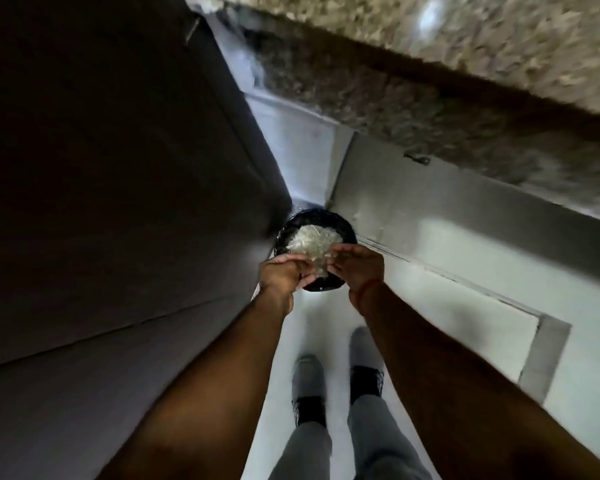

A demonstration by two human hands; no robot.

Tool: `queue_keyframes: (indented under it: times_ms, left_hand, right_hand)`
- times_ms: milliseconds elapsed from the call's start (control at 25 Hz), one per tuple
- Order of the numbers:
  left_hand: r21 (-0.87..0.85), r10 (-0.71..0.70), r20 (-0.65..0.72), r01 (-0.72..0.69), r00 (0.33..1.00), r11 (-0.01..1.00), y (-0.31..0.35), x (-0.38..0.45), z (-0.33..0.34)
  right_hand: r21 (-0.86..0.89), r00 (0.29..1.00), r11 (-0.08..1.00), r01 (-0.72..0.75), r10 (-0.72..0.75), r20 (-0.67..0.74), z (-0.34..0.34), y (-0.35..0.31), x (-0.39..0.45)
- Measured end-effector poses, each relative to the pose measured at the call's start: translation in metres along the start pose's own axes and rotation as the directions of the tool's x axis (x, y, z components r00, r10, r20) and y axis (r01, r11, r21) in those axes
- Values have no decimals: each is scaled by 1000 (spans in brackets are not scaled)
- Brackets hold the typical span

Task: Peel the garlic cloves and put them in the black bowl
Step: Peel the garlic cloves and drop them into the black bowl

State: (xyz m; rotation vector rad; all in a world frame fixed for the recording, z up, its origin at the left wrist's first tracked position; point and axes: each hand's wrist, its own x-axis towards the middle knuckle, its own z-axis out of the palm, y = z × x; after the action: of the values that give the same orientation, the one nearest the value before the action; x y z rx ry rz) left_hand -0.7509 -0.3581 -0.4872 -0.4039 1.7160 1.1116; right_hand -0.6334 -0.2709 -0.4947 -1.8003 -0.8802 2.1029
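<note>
Both hands hang over a black basket [288,230] on the floor. The left hand [284,275] and right hand [355,268] drop papery peels [312,242]. I can't tell their grip. No garlic shows. Next, go back and peel more.

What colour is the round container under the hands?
Black, with a pale whitish heap inside; the container shows in the head view, the only view.

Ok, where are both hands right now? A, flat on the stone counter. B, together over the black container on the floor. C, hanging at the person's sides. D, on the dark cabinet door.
B: the left hand and right hand meet above the black container, which holds pale papery scraps.
</note>
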Motion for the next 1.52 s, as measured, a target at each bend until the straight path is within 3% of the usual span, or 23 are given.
queue_keyframes:
  times_ms: [200,320,360,440,560,600,680,760,920,1000,1080,1200,1280,1400,1520]
  left_hand:
    - [-64,-116,-6,115,993,991,-20,68,14]
    - [-157,-185,13,185,983,970,-20,75,24]
    - [-183,-197,21,197,980,963,-19,78,24]
    - [-218,-228,50,234,972,948,-16,83,19]
    - [-270,-221,60,229,974,935,-12,74,9]
    - [-292,-226,48,230,973,928,-12,72,6]
    - [-318,-215,92,233,972,919,-11,67,6]
    - [-326,-194,142,231,971,917,-3,55,12]
    - [-86,-104,102,113,989,990,20,-4,20]
    - [133,59,108,-73,992,988,27,-48,22]
    - [409,276,207,-339,939,847,31,-97,17]
    - [649,386,459,-599,800,469,46,-174,23]
    - [679,377,599,-698,706,227,58,-241,36]
    - [633,347,721,-774,600,25,67,-342,60]
    - [496,267,856,-849,443,-182,63,-418,94]
  right_hand:
    - [-407,998,912,53,-56,3,27,24,75]
    - [-529,965,839,125,21,261,44,35,65]
    - [-610,934,750,254,-27,356,43,41,59]
    - [-769,878,474,430,-20,478,32,54,59]
    - [-895,903,189,404,76,424,16,50,73]
    - [-900,905,125,417,35,424,15,48,74]
    - [-811,817,103,576,-79,571,20,40,59]
    - [-753,758,88,653,-67,649,19,38,40]
    - [-932,934,69,356,-8,356,-10,20,4]
    - [-944,941,52,326,-110,319,-26,-3,-32]
    - [-936,920,50,348,-208,331,-40,-31,-80]
    - [-942,913,75,326,-285,293,-66,-68,-157]
    - [-948,910,126,292,-343,234,-96,-98,-227]
    - [-947,887,208,247,-441,134,-147,-125,-327]
    - [-949,858,272,160,-514,-3,-207,-134,-404]
